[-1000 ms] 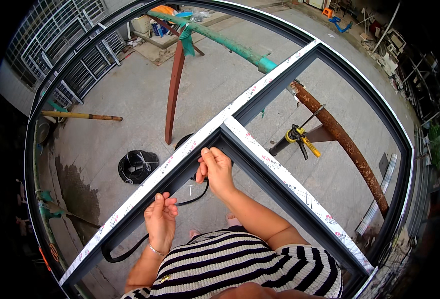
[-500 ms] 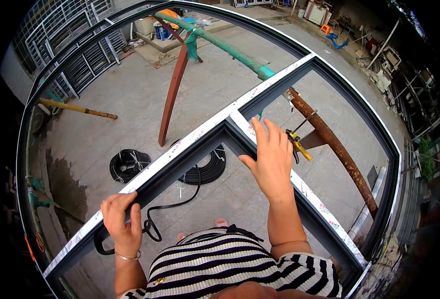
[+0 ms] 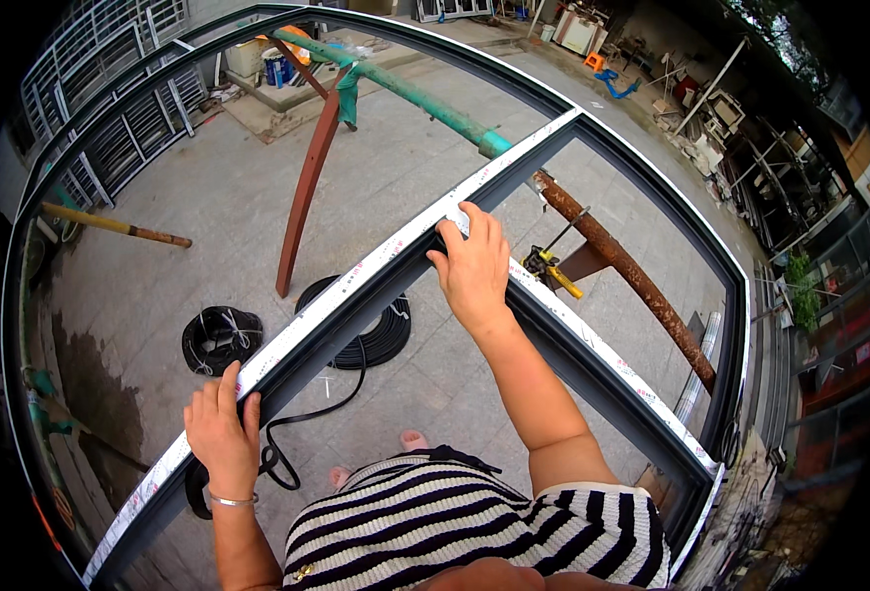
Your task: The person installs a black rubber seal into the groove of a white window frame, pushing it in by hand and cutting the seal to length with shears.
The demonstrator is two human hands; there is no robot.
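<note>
A large dark window frame (image 3: 356,281) with white printed film on its faces lies raised above the ground before me. My left hand (image 3: 220,438) grips its long crossbar near the lower left, fingers over the white face and thumb on the near side. At the joint of two bars, my right hand (image 3: 474,266) curls its fingers over the white face, with the thumb toward the dark inner groove. A black rubber strip (image 3: 332,406) runs from a coil (image 3: 396,333) on the ground, loops, and passes under the bar by my left hand. Its end is hidden.
A green pipe (image 3: 415,94) and a rusty pipe (image 3: 642,271) run beneath the frame, with a red-brown leg (image 3: 307,197). A yellow-handled clamp (image 3: 558,276) sits by the rusty pipe. Another black coil (image 3: 220,340) lies left. Metal grilles (image 3: 125,128) lean at far left.
My right hand has shifted to the bar joint, its fingers now bent over the white face. The left hand stays on the crossbar. The whole view has shifted slightly.
</note>
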